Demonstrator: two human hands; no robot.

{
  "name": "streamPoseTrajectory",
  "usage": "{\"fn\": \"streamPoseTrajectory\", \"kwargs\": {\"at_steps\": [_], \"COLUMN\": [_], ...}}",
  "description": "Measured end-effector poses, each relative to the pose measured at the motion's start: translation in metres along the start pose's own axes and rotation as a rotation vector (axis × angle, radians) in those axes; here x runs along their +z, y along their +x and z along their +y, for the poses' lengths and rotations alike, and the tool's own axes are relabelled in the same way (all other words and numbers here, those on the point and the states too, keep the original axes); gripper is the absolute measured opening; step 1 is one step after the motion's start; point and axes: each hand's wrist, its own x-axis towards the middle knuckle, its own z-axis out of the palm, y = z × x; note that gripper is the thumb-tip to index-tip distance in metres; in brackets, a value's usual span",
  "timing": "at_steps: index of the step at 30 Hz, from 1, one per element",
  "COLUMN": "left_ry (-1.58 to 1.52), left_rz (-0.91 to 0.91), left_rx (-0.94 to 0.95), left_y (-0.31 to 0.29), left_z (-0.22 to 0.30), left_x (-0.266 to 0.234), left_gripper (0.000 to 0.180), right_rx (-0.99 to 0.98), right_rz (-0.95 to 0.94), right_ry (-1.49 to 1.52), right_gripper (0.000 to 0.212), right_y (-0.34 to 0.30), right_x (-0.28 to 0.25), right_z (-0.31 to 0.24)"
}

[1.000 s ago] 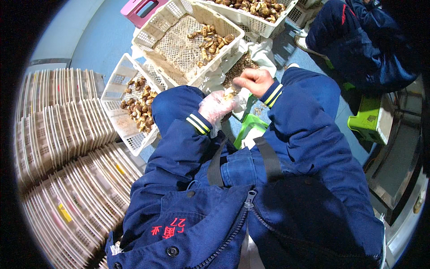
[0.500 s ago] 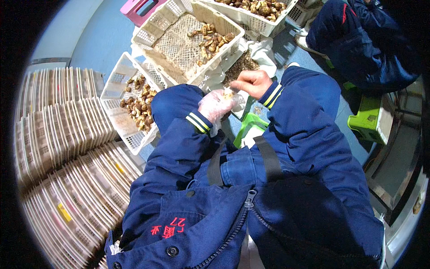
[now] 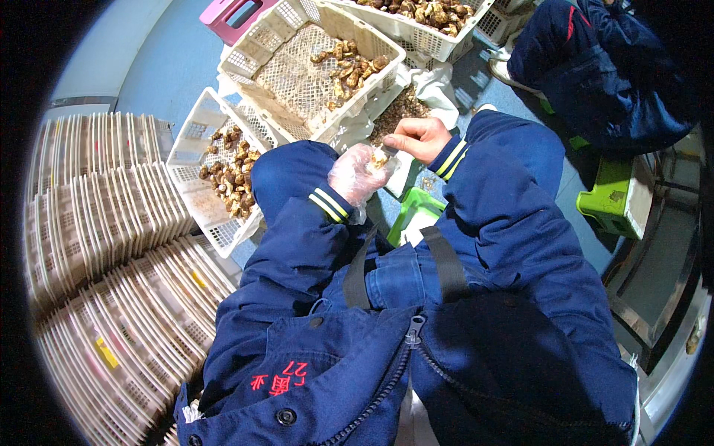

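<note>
My left hand [image 3: 352, 175], in a clear plastic glove, is closed around a small pale mushroom [image 3: 379, 158] in front of my knees. Bare and curled, my right hand [image 3: 421, 140] has its thumb and forefinger pressed together close to that mushroom. Whatever the right fingers pinch is too small and partly hidden to name. Just beyond both hands stands a white plastic crate [image 3: 291, 80] with several brown-capped mushrooms [image 3: 349, 68] at its right side. More mushrooms [image 3: 235, 172] lie in a lower white crate [image 3: 195, 134] by my left knee.
Stacked pale crates [image 3: 111, 186] fill the left side. A pile of brown scraps [image 3: 401, 111] lies on a white bag [image 3: 437, 93]. A green stool [image 3: 613, 197] stands at right, near another person's dark-clothed legs [image 3: 595, 82]. Between my legs is a green plastic object [image 3: 415, 208].
My left hand has turned slightly, so the mushroom's pale face shows more. The right thumb and forefinger have shifted a little, remaining beside it.
</note>
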Motion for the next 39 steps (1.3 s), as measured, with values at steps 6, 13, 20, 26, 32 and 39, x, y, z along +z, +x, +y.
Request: {"fn": "streamPoseTrajectory", "kwargs": {"at_steps": [6,13,20,26,32,39], "left_ry": [0.181,-0.269,-0.806,-0.658,-0.687,-0.742], "left_rz": [0.142,-0.116,-0.294,-0.258,-0.287,-0.307], "left_rx": [0.099,-0.009,-0.039,0.008,0.039,0.132], "left_y": [0.0,0.009,-0.001,0.0,-0.003,-0.001], "left_z": [-0.013,-0.016,-0.017,-0.014,-0.007,-0.006], "left_x": [0.0,-0.003,-0.003,-0.004,-0.007,0.001], "left_gripper": [0.022,0.022,0.034,0.037,0.04,0.029], "right_rx": [-0.033,0.007,-0.005,-0.045,0.01,-0.003], "right_rz": [0.011,0.081,0.082,0.093,0.065,0.046], "right_ry": [-0.001,-0.043,0.023,0.009,0.143,0.152], "right_gripper": [0.021,0.021,0.02,0.019,0.019,0.02], "right_y": [0.004,0.005,0.003,0.002,0.002,0.003], "right_x": [0.001,-0.004,0.004,0.003,0.001,-0.004], "right_z": [0.002,0.008,0.005,0.0,-0.004,0.001]}}
